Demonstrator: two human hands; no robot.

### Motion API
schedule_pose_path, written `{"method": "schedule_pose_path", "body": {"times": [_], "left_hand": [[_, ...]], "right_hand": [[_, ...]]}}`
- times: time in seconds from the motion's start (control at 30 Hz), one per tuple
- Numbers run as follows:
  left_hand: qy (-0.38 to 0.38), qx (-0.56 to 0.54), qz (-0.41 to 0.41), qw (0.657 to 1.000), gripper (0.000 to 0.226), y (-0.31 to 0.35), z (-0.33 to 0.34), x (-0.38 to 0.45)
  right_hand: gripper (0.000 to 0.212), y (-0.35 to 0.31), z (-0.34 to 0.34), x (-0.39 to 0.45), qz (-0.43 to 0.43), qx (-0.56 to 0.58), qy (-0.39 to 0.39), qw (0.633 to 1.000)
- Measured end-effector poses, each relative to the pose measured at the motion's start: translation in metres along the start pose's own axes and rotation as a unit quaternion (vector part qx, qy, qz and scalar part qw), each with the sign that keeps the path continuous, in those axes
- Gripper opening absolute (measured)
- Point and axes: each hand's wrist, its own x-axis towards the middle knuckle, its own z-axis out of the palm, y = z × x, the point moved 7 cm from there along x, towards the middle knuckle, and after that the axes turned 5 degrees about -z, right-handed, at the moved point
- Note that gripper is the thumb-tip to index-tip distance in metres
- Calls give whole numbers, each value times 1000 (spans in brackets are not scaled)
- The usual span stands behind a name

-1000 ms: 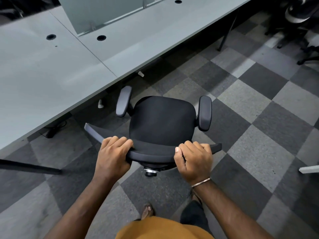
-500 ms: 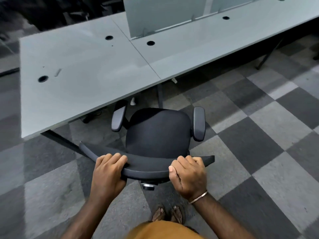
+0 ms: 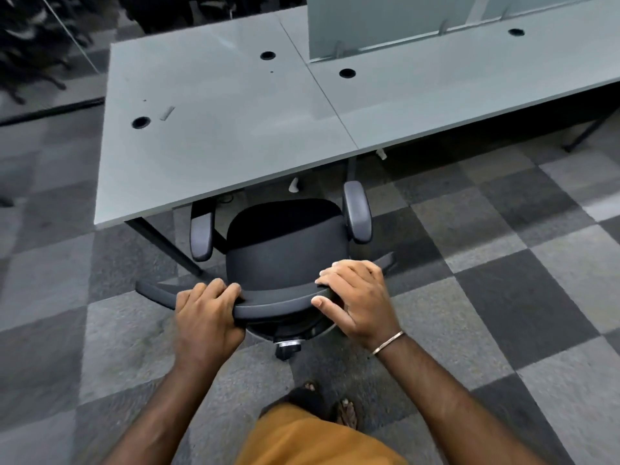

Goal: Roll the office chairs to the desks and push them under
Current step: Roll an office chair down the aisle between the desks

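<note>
A black office chair (image 3: 285, 236) with grey armrests stands in front of me, facing a pale grey desk (image 3: 214, 129). The front of its seat and its left armrest reach just under the desk's near edge. My left hand (image 3: 204, 310) grips the top of the backrest on the left, fingers curled over it. On the right end of the backrest lies my right hand (image 3: 357, 297), its fingers over the top and the thumb along the back edge.
A second desk (image 3: 469, 82) with a frosted divider panel (image 3: 385, 21) joins the first on the right. A dark desk leg (image 3: 167, 245) slants down left of the chair. Other dark chairs (image 3: 37, 38) stand at the far left. Checkered carpet tiles cover the floor.
The chair has rolled forward to the desk, so its seat front and left armrest now reach under the edge. Both hands stayed on the backrest; the right hand's grip has loosened.
</note>
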Motion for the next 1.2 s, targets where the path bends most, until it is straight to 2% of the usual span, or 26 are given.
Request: {"method": "schedule_pose_path", "body": {"times": [0.2,0.5,0.7,1.0,1.1,1.2], "left_hand": [[20,18,-17,1000,27,-11,3,32],[27,14,-55,998,26,-63,22,120],[18,17,-73,997,29,-102,34,196],[-7,40,-93,995,31,-136,52,298],[-9,42,-90,995,33,-129,56,311],[2,42,-84,996,33,-133,57,313]], "right_hand": [[56,16,21,32,-12,-27,-29,999],[55,35,69,129,1,-19,-34,999],[58,43,100,206,47,-23,-43,998],[86,55,149,292,115,-41,-93,988],[91,71,156,308,138,-64,-106,983],[97,76,165,313,126,-79,-109,983]]}}
